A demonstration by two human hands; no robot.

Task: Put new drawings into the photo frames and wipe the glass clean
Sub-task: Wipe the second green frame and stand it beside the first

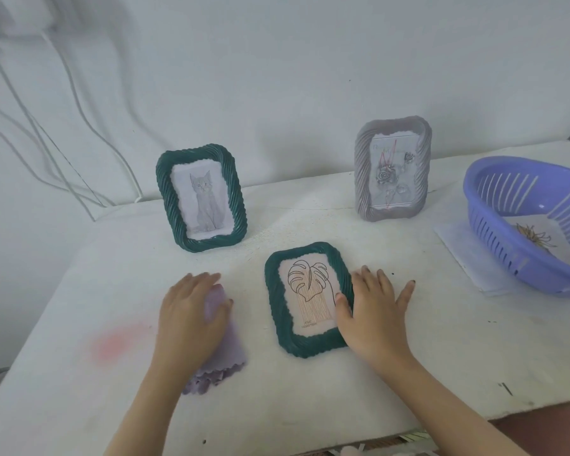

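1. The left hand (191, 311) lies on the lilac cloth (221, 353) at the near left of the desk (408, 357). Its fingers and thumb close over a raised fold of the fabric, and the cloth is apart from every frame.
2. The cat frame (201, 197), dark green, stands upright behind the left hand with a drawing fitted. Whether its glass is wiped cannot be told.
3. The leaf frame (306, 299), also dark green, lies flat and face up at the centre with a drawing fitted. Judged status: insertion done, wiping of this glass pending.
4. The right hand (372, 307) is flat with its fingers spread. The palm bears on the leaf frame's right border, the thumb lies on the glass, and it grips nothing – it steadies the frame.
5. The grey frame (392, 169) stands upright at the rear right. Its rose drawing shows red marks, and whether it is old or new cannot be told.
6. The purple basket (494, 245) at the far right holds a loose drawing (537, 240) – possibly a removed sheet or one awaiting a frame.
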